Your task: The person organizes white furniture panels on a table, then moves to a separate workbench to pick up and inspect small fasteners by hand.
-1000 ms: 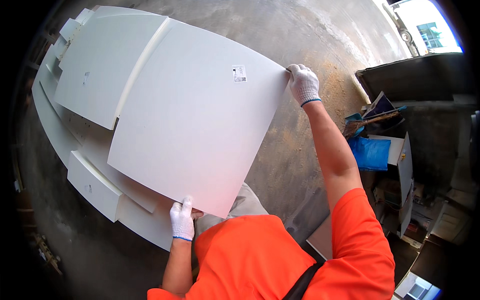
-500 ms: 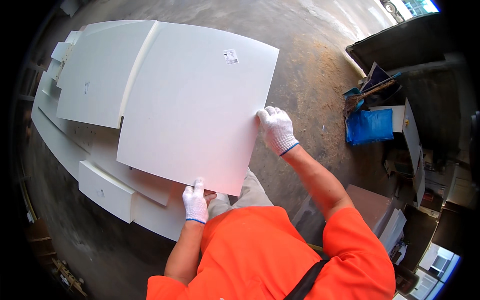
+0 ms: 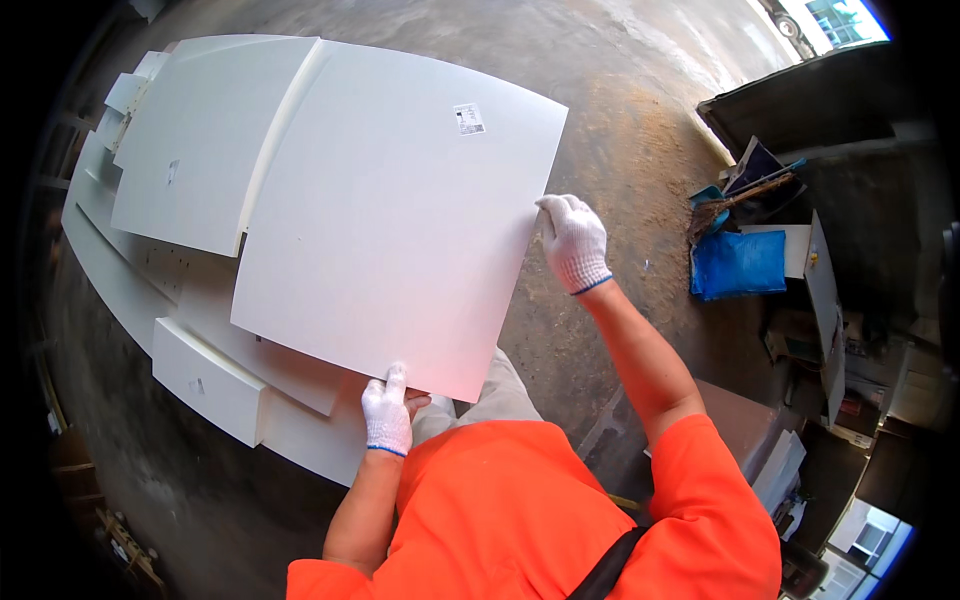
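Note:
A large white board (image 3: 390, 220) with a small printed label (image 3: 468, 119) near its far right corner lies before me, partly over other boards. My left hand (image 3: 388, 410), in a white knitted glove, grips its near edge, thumb on top and fingers underneath. At the right edge my right hand (image 3: 575, 243), gloved the same way, is closed with its fingertips at the board's rim. To the left is another wide white board (image 3: 215, 150). A smaller thick white panel (image 3: 208, 385) sits lower left on the stack.
Sawdust (image 3: 640, 150) is scattered over the concrete floor at the right. Beyond it are a blue bag (image 3: 738, 265), a broom (image 3: 735, 198) and a dark upright panel (image 3: 800, 95). A brown box (image 3: 735, 425) stands at my right side.
My right hand has slid a little farther along the right edge, away from me. The view has shifted slightly, while my left hand keeps its hold at the near edge.

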Demonstrator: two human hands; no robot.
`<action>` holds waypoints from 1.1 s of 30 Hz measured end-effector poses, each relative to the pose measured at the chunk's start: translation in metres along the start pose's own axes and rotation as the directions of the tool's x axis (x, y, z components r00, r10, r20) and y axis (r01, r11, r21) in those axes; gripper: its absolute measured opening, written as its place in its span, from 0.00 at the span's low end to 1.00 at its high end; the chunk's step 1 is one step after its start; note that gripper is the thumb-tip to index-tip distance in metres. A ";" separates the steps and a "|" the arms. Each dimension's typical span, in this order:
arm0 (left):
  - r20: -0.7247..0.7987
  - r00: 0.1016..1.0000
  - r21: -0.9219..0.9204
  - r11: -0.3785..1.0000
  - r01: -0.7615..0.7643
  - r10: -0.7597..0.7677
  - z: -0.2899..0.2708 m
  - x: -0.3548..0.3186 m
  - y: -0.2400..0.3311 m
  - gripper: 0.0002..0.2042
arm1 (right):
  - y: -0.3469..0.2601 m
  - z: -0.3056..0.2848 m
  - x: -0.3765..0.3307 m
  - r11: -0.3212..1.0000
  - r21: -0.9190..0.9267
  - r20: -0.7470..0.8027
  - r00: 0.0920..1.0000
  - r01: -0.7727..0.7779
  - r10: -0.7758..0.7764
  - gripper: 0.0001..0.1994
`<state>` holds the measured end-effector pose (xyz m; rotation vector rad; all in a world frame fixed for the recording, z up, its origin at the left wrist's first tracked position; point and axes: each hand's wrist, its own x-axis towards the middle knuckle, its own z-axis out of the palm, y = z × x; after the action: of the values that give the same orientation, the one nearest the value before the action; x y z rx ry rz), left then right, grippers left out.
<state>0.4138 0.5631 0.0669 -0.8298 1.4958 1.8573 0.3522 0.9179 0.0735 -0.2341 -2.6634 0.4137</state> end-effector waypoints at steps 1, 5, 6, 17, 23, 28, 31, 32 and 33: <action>-0.010 1.000 0.002 1.000 -0.001 0.001 0.001 0.000 0.001 0.14 | 0.022 0.012 0.029 0.997 -0.069 -0.073 0.997 0.019 -0.024 0.06; -0.009 1.000 -0.026 0.999 -0.026 0.026 0.005 -0.004 0.004 0.14 | 0.071 0.038 0.084 0.960 -0.281 -0.053 0.999 -0.005 -0.010 0.06; -0.017 1.000 -0.028 0.999 -0.025 0.024 0.005 -0.004 0.004 0.14 | 0.069 0.039 0.087 0.951 -0.308 -0.018 1.000 0.006 -0.012 0.06; -0.033 0.999 -0.001 1.000 -0.020 0.020 0.002 -0.002 0.000 0.14 | -0.067 -0.022 -0.085 0.984 0.095 0.282 0.944 0.152 -0.172 0.09; -0.004 1.000 0.019 1.000 -0.024 0.024 0.006 -0.002 0.004 0.14 | 0.016 0.017 0.015 0.989 -0.146 -0.044 0.998 0.036 -0.042 0.09; -0.043 0.999 -0.006 1.000 -0.024 0.023 0.005 -0.002 0.003 0.13 | -0.035 0.002 -0.036 0.993 -0.066 0.118 0.989 0.101 -0.093 0.07; -0.046 0.999 -0.005 1.000 -0.012 0.012 0.008 -0.004 0.005 0.13 | -0.088 -0.026 -0.117 0.980 0.121 0.282 0.941 0.159 -0.187 0.08; -0.046 0.999 -0.001 1.000 -0.007 0.007 0.009 -0.004 0.006 0.13 | -0.094 -0.033 -0.127 0.965 0.201 0.333 0.915 0.168 -0.229 0.10; -0.041 0.999 -0.004 1.000 -0.011 0.011 0.008 -0.003 0.005 0.13 | -0.087 -0.033 -0.118 0.969 0.207 0.296 0.935 0.137 -0.195 0.10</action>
<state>0.4114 0.5694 0.0736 -0.8684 1.5250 1.8624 0.4639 0.8174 0.0842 0.1270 -2.8997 0.6863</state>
